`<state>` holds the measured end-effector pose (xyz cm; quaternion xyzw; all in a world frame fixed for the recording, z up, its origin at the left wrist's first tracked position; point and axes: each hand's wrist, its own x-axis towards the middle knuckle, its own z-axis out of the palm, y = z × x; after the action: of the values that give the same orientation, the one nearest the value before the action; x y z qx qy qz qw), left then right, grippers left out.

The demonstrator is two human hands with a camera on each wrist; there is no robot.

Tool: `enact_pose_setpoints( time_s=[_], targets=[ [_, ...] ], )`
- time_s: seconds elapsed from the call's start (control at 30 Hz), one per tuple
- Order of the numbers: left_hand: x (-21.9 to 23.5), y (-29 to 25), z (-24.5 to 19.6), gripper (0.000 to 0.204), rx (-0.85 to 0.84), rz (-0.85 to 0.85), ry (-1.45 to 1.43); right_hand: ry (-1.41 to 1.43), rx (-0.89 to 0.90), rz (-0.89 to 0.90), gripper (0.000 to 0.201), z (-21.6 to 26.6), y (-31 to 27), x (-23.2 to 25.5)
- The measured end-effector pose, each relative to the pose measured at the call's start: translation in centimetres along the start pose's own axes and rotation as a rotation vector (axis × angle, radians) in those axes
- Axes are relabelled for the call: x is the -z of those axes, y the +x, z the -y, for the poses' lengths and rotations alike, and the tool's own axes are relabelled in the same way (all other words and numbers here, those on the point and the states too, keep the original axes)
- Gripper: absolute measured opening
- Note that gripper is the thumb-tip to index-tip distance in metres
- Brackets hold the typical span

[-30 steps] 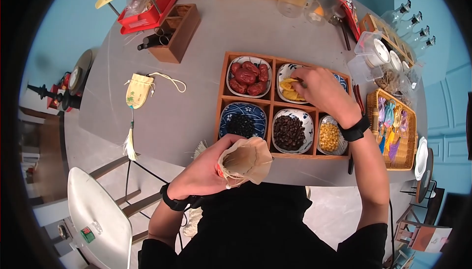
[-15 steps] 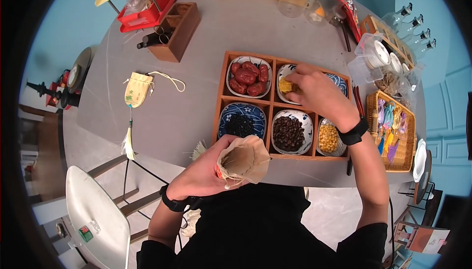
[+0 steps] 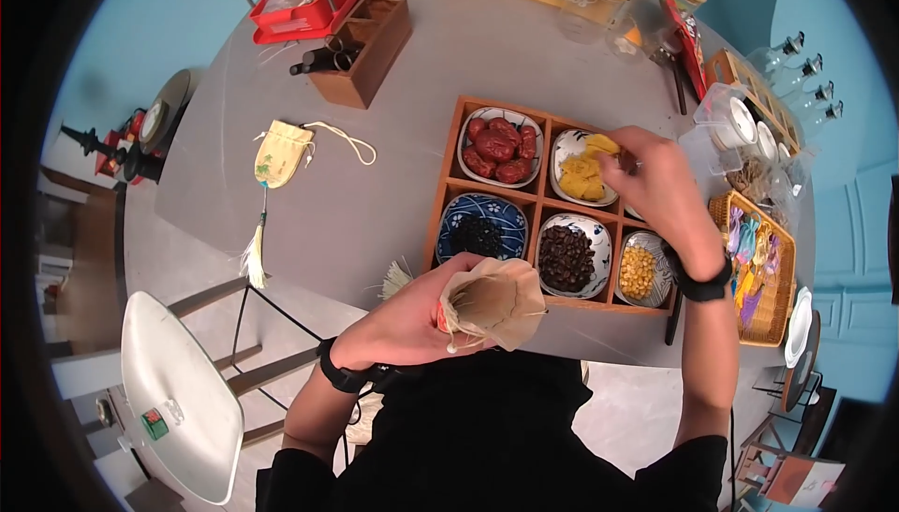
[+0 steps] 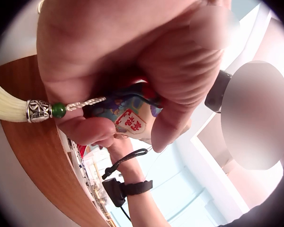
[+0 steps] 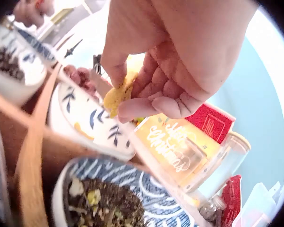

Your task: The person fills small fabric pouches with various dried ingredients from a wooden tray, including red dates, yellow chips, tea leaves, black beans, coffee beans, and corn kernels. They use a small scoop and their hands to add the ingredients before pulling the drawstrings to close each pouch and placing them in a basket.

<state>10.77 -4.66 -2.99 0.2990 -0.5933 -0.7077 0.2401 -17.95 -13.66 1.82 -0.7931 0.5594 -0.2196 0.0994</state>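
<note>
In the head view my left hand (image 3: 398, 315) holds a small cream drawstring pouch (image 3: 506, 292) with its mouth spread upward. The left wrist view shows its patterned outside (image 4: 125, 111) between thumb and fingers, with a green bead (image 4: 58, 110) and a pale tassel (image 4: 9, 105) hanging from it. My right hand (image 3: 663, 189) pinches a crinkled yellow dried piece (image 5: 117, 98) between thumb and fingertips. It hovers over the right side of a white leaf-patterned bowl (image 3: 565, 149) holding more yellow pieces (image 3: 582, 178), in a wooden divided tray (image 3: 540, 186).
Other tray bowls hold red dates (image 3: 496, 145), small black grains (image 3: 473, 236), dark brown beans (image 3: 565, 257) and yellow kernels (image 3: 637, 273). Left lies another pouch (image 3: 284, 153) with a tassel. A wicker basket (image 3: 782, 297) of colourful tassels and a wooden box (image 3: 375, 58) stand around.
My right hand has risen out of the bowl and shifted right with a yellow piece in its fingertips. The left hand still holds the pouch; the head view has shifted slightly.
</note>
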Motion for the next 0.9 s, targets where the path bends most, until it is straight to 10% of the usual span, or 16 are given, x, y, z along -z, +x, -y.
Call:
enact_pose_setpoints(
  time_s=[0.37,0.6,0.9],
  targets=[
    [-0.8,1.9,-0.2,0.064,-0.119,0.108,0.002,0.258,0.353,0.24,0.034,9.4,-4.5,3.7],
    [0.6,-0.5,2.1,0.057,-0.128,0.091,-0.094,0.3,0.057,0.074,0.018,5.9,-3.2,4.6],
    [-0.7,-1.1,0.9,0.049,-0.019,-0.151,-0.129,-0.159,0.248,0.296,0.027,-1.2,0.5,-0.9]
  ],
)
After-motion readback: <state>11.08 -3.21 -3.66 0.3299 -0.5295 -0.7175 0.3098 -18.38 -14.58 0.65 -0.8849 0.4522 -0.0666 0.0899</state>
